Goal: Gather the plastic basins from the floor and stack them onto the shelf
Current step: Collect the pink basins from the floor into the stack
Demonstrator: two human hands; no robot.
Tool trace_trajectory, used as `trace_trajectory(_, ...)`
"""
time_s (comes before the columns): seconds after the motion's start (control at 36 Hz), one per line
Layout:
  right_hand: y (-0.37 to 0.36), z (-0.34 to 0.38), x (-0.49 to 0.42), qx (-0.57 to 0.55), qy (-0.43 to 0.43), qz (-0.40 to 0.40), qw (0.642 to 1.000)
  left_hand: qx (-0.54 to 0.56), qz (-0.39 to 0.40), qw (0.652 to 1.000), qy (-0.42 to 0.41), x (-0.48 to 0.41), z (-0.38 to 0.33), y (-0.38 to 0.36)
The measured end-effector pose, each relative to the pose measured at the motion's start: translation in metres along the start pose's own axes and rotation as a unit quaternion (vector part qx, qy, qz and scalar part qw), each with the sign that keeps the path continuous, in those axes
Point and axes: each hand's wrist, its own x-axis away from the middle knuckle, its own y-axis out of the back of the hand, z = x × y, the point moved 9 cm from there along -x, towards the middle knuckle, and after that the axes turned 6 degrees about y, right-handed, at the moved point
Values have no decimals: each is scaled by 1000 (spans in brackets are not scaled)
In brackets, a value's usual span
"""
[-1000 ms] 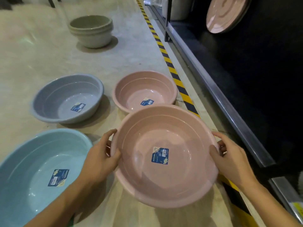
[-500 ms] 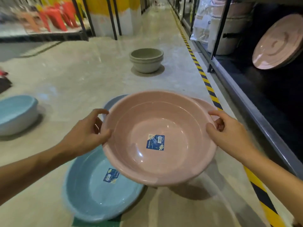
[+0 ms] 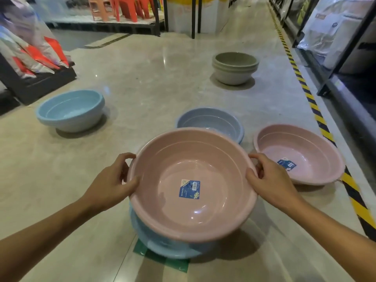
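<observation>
I hold a large pink basin (image 3: pixel 191 210) with a blue label inside, above the floor. My left hand (image 3: pixel 110 183) grips its left rim and my right hand (image 3: pixel 268 182) grips its right rim. Directly under it a light blue basin (image 3: pixel 154 241) is mostly hidden. On the floor lie a second pink basin (image 3: pixel 317 157) to the right, a grey-blue basin (image 3: pixel 211 121) behind, another light blue basin (image 3: pixel 71 110) at the left, and a short stack of grey-green basins (image 3: pixel 235 68) farther off. The shelf (image 3: pixel 345 82) runs along the right edge.
A yellow-and-black striped line (image 3: pixel 313 106) marks the floor beside the shelf. Wrapped white goods (image 3: pixel 333 27) sit on the shelf at upper right. A dark display stand with bagged goods (image 3: pixel 30 58) is at the left. Red and orange plastic stools (image 3: pixel 122 7) stand far back. Green tape (image 3: pixel 162 259) marks the floor.
The view has lifted and swung left along the aisle. The pink basin in both hands has come over the light blue basin, now hiding most of it. Both grips are unchanged.
</observation>
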Motion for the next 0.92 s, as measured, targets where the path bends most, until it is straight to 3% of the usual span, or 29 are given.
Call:
trace_trajectory(0.44,-89,-37,16,55,-10,54,997,-59,39,997,29,18,75,-56)
trace_trajectory(0.92,-117,-37,27,181,4,95,979,-93,69,991,68,22,83,-79)
